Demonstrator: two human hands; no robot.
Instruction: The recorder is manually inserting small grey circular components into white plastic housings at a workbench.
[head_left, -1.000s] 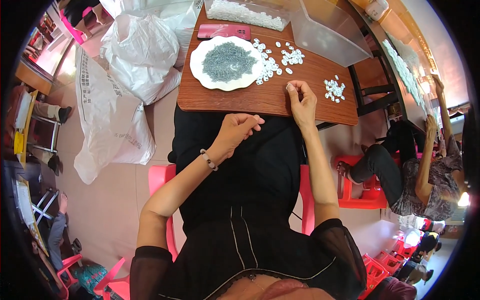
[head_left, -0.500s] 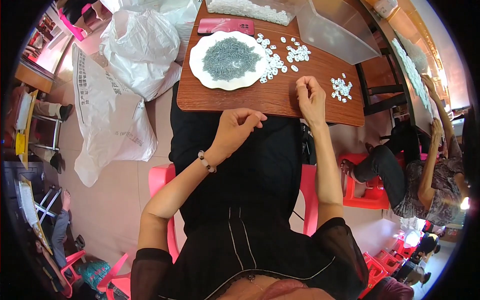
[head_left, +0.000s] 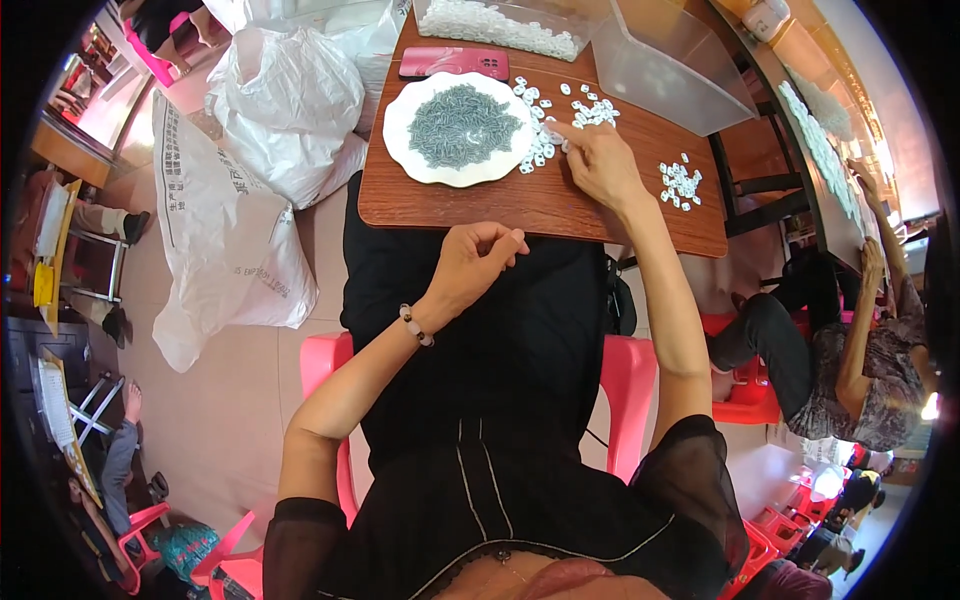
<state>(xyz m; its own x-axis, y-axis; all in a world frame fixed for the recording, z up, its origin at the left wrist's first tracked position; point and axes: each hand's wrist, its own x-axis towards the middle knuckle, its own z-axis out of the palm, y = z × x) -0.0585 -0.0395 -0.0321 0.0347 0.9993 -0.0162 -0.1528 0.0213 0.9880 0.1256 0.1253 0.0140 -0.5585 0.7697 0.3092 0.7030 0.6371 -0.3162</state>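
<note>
My right hand (head_left: 605, 170) reaches over the table, its index finger stretched out onto a loose pile of small white oval plastic pieces with holes (head_left: 541, 155). Its fingers are apart, and no held piece shows. My left hand (head_left: 474, 262) is at the table's near edge, thumb and fingers pressed together; whatever they may hold is hidden. A white scalloped plate (head_left: 397, 135) bears a heap of small grey-green rod-like parts (head_left: 465, 125), left of the pile. To the right lies a separate small cluster of similar white pieces (head_left: 681, 183).
Behind the plate are a pink phone (head_left: 455, 62) and a clear bin of white pieces (head_left: 500, 28). A translucent plastic box (head_left: 685, 75) stands at the table's (head_left: 480, 213) far right. White sacks (head_left: 285, 110) sit at the left. Another person (head_left: 865, 370) works at the right.
My right hand has moved forward and left, from the table's near right part to the white pile, and its index finger has stretched out. My left hand stays nearly still.
</note>
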